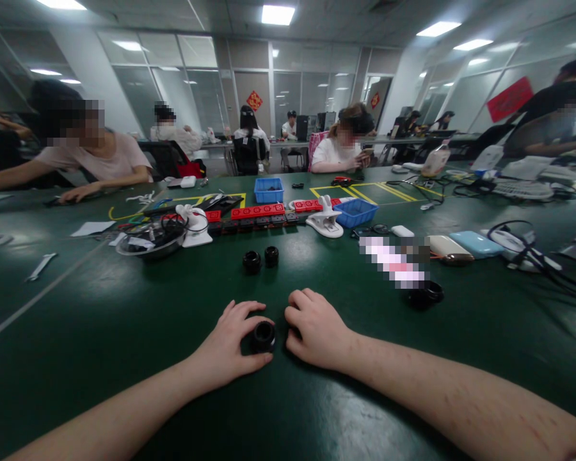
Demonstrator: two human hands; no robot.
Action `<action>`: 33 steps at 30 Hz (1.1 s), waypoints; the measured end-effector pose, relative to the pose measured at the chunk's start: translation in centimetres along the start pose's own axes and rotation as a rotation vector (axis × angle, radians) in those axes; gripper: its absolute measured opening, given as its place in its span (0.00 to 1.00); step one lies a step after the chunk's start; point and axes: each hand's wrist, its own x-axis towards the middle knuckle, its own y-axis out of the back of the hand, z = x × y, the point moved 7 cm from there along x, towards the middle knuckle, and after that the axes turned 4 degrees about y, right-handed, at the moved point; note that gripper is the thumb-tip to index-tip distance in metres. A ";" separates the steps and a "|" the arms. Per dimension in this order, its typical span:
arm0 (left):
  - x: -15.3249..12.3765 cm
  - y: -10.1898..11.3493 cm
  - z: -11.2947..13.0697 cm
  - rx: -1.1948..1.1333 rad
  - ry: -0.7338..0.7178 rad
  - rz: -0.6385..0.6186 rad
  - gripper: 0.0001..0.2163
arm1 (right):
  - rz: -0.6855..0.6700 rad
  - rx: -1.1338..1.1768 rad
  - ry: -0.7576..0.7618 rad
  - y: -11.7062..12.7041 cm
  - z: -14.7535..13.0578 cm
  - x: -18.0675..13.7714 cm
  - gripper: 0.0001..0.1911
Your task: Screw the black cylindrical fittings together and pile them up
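Note:
On the green table, my left hand (228, 342) curves round a short black hollow cylinder (264, 337). Its index finger lies along the far side and the thumb along the near side, while the other fingers reach forward. The cylinder's open end faces up towards me. Just to the right, my right hand (314, 330) rests on the table with its fingers curled in; anything inside it is hidden. Beyond both hands stand two similar pieces, a black cylinder (252, 261) and a smaller-looking black cylinder (271, 256).
More black rings (427, 294) lie at right near a blurred-out phone-like object (393, 261). A metal bowl (148, 248) of cables, a red power strip (258, 211), a white clamp stand (325, 219) and blue bins (358, 212) stand farther back. A wrench (42, 267) lies left. People sit beyond.

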 end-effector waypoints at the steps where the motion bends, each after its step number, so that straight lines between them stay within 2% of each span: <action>1: 0.0 0.0 0.0 -0.001 0.004 0.002 0.17 | -0.007 0.003 -0.003 0.0 -0.1 0.0 0.05; 4: 0.0 -0.1 0.0 -0.003 0.003 0.007 0.17 | -0.028 0.017 -0.012 -0.2 -0.2 -0.1 0.08; 19: 0.0 0.0 0.0 0.002 -0.019 0.034 0.18 | -0.062 0.011 -0.039 -0.3 -0.3 -0.2 0.10; 26: 0.0 0.0 -0.2 -0.016 -0.025 0.049 0.23 | -0.013 0.029 -0.069 0.1 -0.2 -0.1 0.11; 33: 0.1 0.3 -0.4 -0.073 0.008 0.074 0.22 | 0.078 0.124 -0.056 0.7 -0.1 -0.2 0.15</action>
